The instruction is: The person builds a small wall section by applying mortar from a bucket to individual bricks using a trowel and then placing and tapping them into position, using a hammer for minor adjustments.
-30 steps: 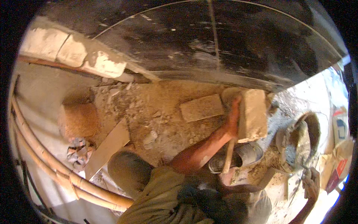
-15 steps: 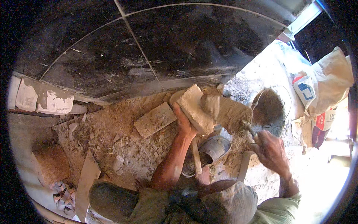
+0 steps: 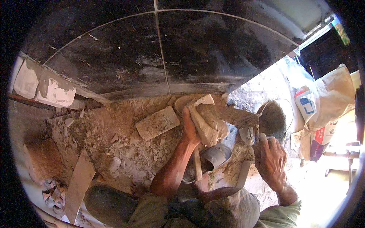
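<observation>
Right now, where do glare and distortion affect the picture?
Head view: glare whitens the lower right, near the red, white and purple package; head view again: fisheye distortion bows the pale joint line across the glossy black tiles.

Pale olive-green on the right sleeve [image 3: 279, 216], loose, rumpled, stopping short of the wrist, and the right hand [image 3: 270, 159] is bare! Across to the left sleeve [image 3: 150, 209], a duller olive, well creased, left hand [image 3: 191, 128] bare too. Dark grey-green cloth covers the left knee [image 3: 110, 201]; paler, dusty grey fabric wraps the right knee [image 3: 236, 209]!
</observation>
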Demonstrator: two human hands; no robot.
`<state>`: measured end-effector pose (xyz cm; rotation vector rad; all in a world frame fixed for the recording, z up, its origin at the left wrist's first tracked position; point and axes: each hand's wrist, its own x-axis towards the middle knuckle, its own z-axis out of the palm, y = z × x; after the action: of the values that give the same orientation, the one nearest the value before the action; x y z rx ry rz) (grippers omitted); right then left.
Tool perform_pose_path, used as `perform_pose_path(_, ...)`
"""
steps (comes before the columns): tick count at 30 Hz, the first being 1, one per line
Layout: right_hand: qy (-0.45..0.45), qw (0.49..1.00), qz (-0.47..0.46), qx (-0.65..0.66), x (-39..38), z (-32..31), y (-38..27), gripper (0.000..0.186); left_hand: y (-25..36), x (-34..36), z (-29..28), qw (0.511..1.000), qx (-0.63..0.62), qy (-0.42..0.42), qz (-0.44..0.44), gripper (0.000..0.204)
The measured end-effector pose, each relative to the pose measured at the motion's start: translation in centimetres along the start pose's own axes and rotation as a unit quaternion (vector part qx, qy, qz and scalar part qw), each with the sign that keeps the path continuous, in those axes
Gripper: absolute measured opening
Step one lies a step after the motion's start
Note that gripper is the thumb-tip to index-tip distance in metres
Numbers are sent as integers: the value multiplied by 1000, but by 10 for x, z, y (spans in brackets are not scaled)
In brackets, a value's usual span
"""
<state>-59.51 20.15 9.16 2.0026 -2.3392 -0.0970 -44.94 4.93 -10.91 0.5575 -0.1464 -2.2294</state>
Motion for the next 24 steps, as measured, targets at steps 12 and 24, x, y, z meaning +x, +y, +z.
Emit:
perform_pose_path(12, -58, 974, 9, 218, 24, -27, 38, 30, 27, -9, 12, 991, 69, -114, -17, 84)
perform_pose_path(24, -161, 959, -154, 174, 75, -34, 64, 29, 29, -10, 1, 983, 91, -145, -73, 85)
